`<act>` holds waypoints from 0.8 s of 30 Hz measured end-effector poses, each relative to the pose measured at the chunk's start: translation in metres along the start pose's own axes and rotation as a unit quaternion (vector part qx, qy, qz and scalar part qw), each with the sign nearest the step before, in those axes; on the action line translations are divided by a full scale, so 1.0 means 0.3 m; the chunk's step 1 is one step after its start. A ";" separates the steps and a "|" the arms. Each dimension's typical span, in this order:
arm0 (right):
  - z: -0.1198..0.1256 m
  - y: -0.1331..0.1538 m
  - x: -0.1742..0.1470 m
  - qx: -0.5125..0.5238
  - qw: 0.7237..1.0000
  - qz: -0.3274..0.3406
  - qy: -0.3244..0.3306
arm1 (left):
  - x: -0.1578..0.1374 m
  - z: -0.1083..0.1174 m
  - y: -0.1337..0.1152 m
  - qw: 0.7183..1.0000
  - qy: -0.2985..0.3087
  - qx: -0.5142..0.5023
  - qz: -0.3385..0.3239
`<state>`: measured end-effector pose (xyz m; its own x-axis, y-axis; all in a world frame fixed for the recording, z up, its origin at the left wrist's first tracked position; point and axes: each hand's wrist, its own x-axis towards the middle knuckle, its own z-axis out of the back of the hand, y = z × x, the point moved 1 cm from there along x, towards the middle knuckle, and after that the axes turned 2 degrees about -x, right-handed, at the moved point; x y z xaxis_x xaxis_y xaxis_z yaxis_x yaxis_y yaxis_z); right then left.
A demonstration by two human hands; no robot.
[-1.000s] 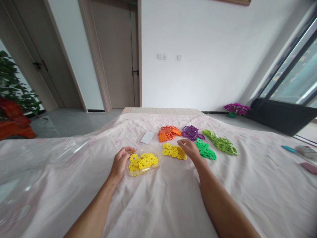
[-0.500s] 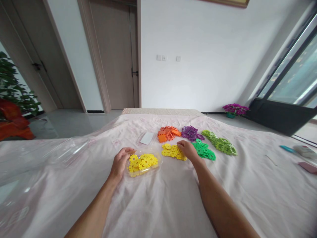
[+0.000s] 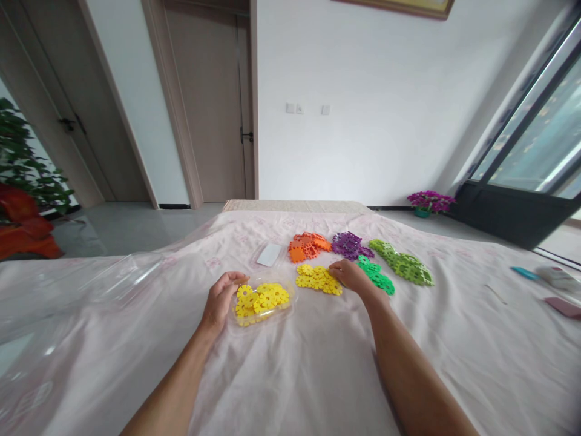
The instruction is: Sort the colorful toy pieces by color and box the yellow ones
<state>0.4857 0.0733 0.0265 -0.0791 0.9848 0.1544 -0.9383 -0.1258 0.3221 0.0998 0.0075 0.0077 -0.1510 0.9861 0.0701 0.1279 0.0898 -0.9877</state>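
Observation:
My left hand [image 3: 221,301] grips the left rim of a clear plastic box [image 3: 294,295], thumb and fingers closed on it. Inside lie several yellow flower-shaped plastic pieces [image 3: 267,298]. To the box's right, a flat pile of similar yellow pieces [image 3: 313,278] rests on the cloth. My right hand [image 3: 350,276] reaches over this pile's right end, its fingers bent together at the upper edge; whatever is between them is hidden. Beside that hand is a pile of green pieces [image 3: 380,280], partly covered by it.
Orange pieces [image 3: 306,247], purple pieces [image 3: 349,244] and light green pieces [image 3: 408,266] lie in piles behind. A clear lid with a white label [image 3: 269,255] is behind the box. More clear containers [image 3: 129,275] stand left. A blue object [image 3: 524,272] lies far right on the pink-white cloth [image 3: 290,375].
My right hand has shifted slightly right over the yellow pile, and its fingertips show more at the pile's edge. My left hand stays on the box. The camera view has tilted slightly.

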 end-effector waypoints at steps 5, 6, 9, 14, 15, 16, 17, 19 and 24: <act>0.004 0.029 -0.001 -0.051 0.990 -0.088 -0.100 | -0.001 -0.003 -0.003 1.000 -0.005 0.000 -0.004; 0.002 0.042 0.003 -0.030 0.988 -0.089 -0.123 | 0.000 -0.003 -0.003 1.000 -0.004 -0.001 -0.006; -0.010 0.129 0.012 0.103 0.982 -0.052 -0.148 | 0.003 0.000 0.004 1.000 0.002 0.002 -0.011; -0.056 0.392 -0.027 0.373 0.927 0.042 -0.024 | 0.008 0.006 0.017 1.000 0.007 0.017 -0.018; -0.064 0.435 -0.039 0.403 0.913 0.060 0.002 | 0.008 0.007 0.018 1.000 0.007 0.016 -0.020; -0.068 0.465 -0.048 0.424 0.903 0.072 0.017 | 0.008 0.007 0.018 1.000 0.007 0.014 -0.021; -0.069 0.478 -0.052 0.430 0.899 0.077 0.020 | 0.008 0.007 0.017 1.000 0.007 0.013 -0.021; -0.060 0.452 -0.045 0.402 0.914 0.059 -0.008 | 0.006 0.007 0.014 1.000 0.003 0.016 -0.021; -0.009 0.202 0.015 0.164 0.983 -0.027 -0.082 | 0.005 0.001 0.004 1.000 0.008 0.003 -0.006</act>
<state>0.4277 0.0704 0.0443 0.0490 0.9619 0.2690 -0.7791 -0.1317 0.6129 0.0994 0.0090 0.0067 -0.1367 0.9871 0.0835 0.1198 0.1002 -0.9877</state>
